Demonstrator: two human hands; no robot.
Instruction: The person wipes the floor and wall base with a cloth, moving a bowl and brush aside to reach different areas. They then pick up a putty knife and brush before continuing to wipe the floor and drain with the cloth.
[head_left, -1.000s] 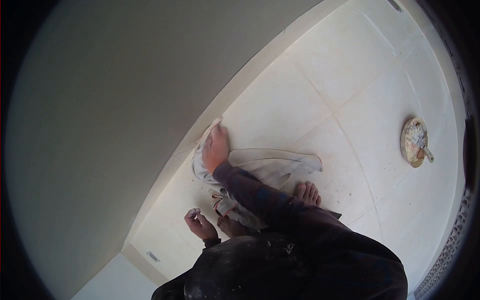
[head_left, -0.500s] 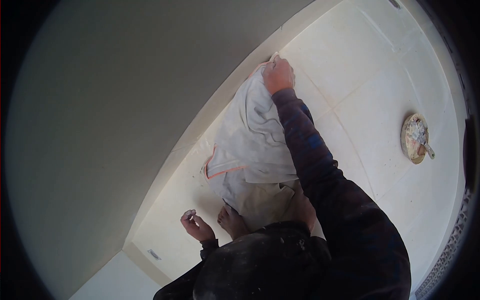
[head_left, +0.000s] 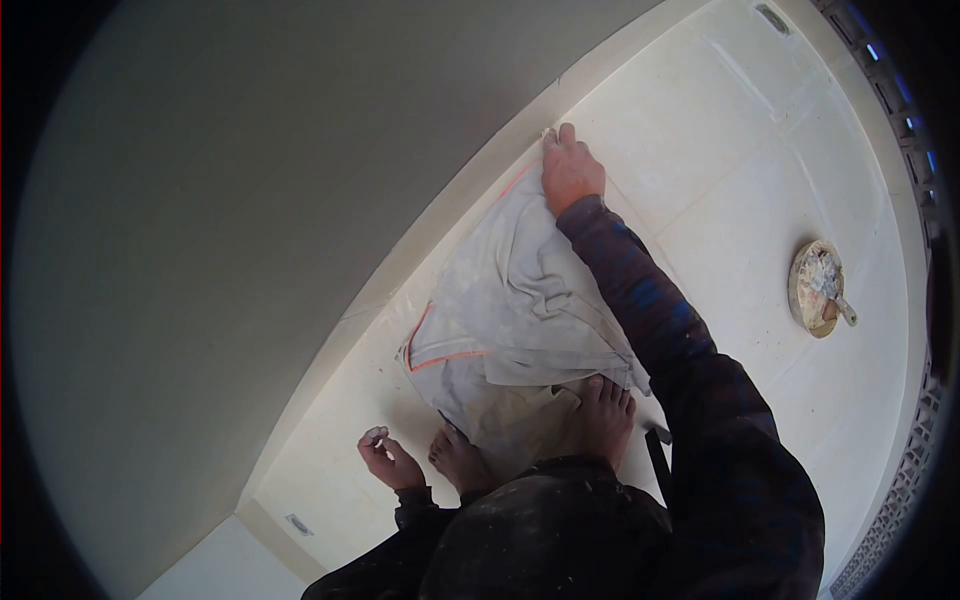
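Pale cream floor tiles [head_left: 720,190] fill the right half of the frame, meeting a plain grey-green wall [head_left: 230,200] along a light skirting strip [head_left: 470,165] that runs diagonally from upper right to lower left. My right hand [head_left: 571,170] is stretched out toward the upper middle, palm down and fingers flat, pressing the far end of a large off-white cloth with an orange hem [head_left: 510,310] against the floor right beside the skirting. That cloth is spread in folds from my hand back to the lower middle, where my bare feet [head_left: 600,415] stand on its near edge. My left hand [head_left: 388,462] hangs low at lower left, fingers curled loosely around a small pale lump I cannot identify. Well apart at the right edge lies a round paste-smeared pan with a scraper [head_left: 817,288] in it.
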